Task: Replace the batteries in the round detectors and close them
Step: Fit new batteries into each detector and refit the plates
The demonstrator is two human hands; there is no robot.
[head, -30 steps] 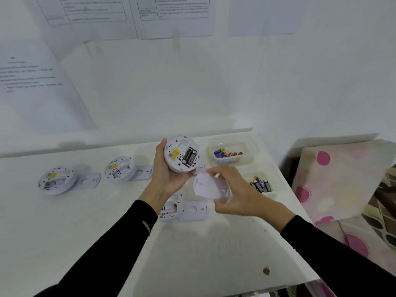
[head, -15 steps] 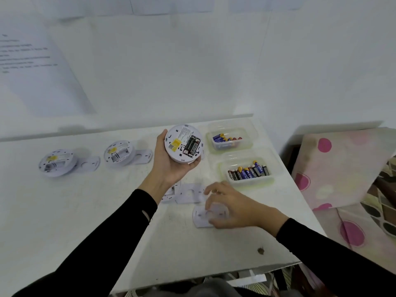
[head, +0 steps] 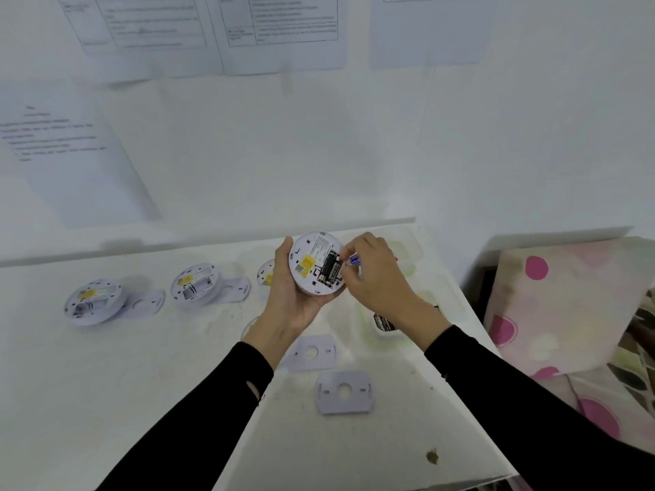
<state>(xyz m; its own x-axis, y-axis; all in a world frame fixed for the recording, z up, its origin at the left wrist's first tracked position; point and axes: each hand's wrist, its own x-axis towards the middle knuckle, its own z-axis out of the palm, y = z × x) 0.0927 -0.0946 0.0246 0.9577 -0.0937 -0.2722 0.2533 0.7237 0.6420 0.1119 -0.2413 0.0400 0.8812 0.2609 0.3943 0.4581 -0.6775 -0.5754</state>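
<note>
The left grip [head: 290,299] curls round the rim of a round detector [head: 312,267], which it holds above the worktop [head: 141,366]. The detector's open back faces up, with black batteries [head: 329,270] in the bay. At the detector's right edge, the right grip [head: 379,278] pinches a blue battery [head: 354,260]. Below both grips lie two cover plates [head: 312,352]. Well left of the left grip sit two opened detectors [head: 195,283].

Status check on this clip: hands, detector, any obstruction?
Left hand holds open detector, black batteries seated. Right hand pinches blue battery at the compartment. Nothing in the way; cover plate lies on table.
</note>
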